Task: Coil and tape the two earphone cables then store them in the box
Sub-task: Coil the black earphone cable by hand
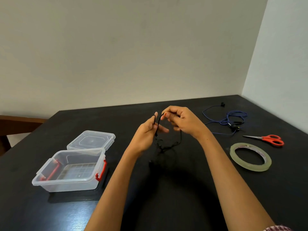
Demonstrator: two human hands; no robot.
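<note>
On the table (191,197), the box (66,182) sits left, its lid (91,140) behind; tape (250,156), scissors (266,139) and a cable (225,119) lie right.

The flat matt tabletop (183,189) is plain black. The rectangular see-through plastic box (66,182) is colourless, with bright red latches and a square grid moulded into its floor. Its loose plastic lid (91,140) is just as colourless. The thin black earphone cable (173,144) nearly vanishes against the table. The tangled blue earphone cable (215,120) has black fittings. The small scissors (273,140) have orange-red handles and silvery blades. The ring-shaped tape roll (250,167) is pale, translucent yellow-green, its white core printed in red. The back wall (116,47) is plain cream. A fabric sleeve (276,228) shows a maroon-and-white pattern.
</note>
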